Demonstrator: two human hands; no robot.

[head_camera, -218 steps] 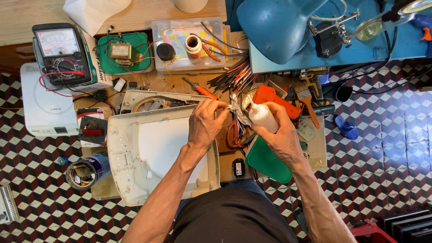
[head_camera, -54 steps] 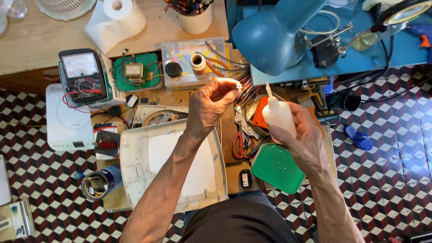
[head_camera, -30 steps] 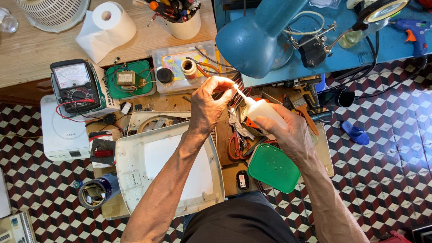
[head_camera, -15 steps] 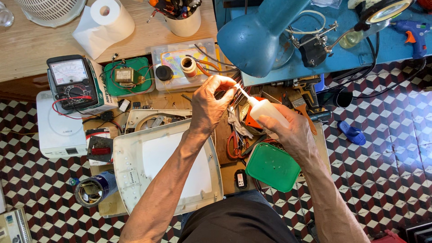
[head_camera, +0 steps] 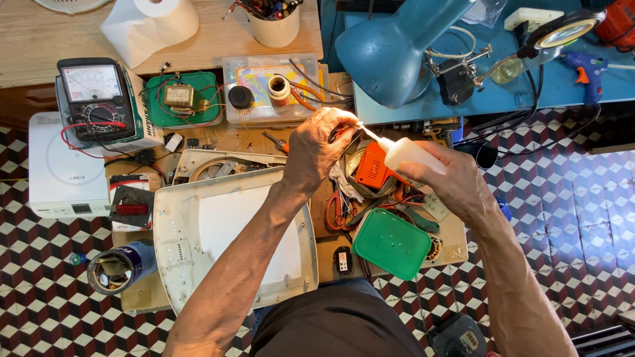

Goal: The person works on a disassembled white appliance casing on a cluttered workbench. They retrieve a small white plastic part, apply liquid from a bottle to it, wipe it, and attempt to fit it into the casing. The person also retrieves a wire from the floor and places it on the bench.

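Observation:
My right hand (head_camera: 456,182) holds a small white squeeze bottle (head_camera: 410,153), tilted so its thin nozzle points left at my left fingertips. My left hand (head_camera: 317,149) is pinched shut on something tiny; the part itself is too small to make out. Both hands hover over a cluttered wooden board, above an orange tool (head_camera: 372,168) and red-handled scissors (head_camera: 338,208). A cream plastic appliance housing (head_camera: 231,241) lies under my left forearm.
An analog multimeter (head_camera: 92,99) with red leads, a green tray with a transformer (head_camera: 180,99) and a clear parts box (head_camera: 264,89) sit behind. A blue desk lamp (head_camera: 390,49), a green lid (head_camera: 391,243), a paper roll (head_camera: 151,23) and a blue can (head_camera: 122,268) surround the board.
The bottle came down from upright to tilted, its nozzle brought against my left fingertips. Over the last half second the hands have stayed almost still.

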